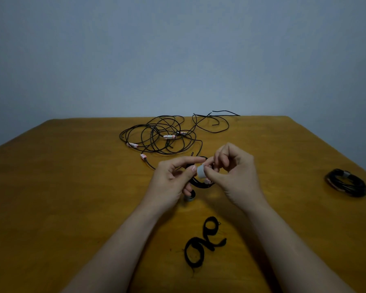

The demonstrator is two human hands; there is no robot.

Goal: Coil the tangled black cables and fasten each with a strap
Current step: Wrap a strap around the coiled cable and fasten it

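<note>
Your desk is a warm yellow-brown wood surface, dimly lit, and it runs back to a plain blue-grey wall that fills the upper half of the view. Your left hand is closed around a small coiled black cable, thumb and forefinger pinched together over its top. Your right hand is curled, its fingertips pinching a pale grey strap against that coil; both hands hover just above the desk's middle. Under your left hand a short grey and black loop hangs down, though you cannot tell whether it is part of the same strap. Behind your hands, the tangled black cables sprawl in loose loops toward the far edge, with small white and red tags along them. A finished coil, bound with a grey band, lies well apart near the right edge. Nearer to you, between your forearms, a black strap lies curled in two loops
</note>
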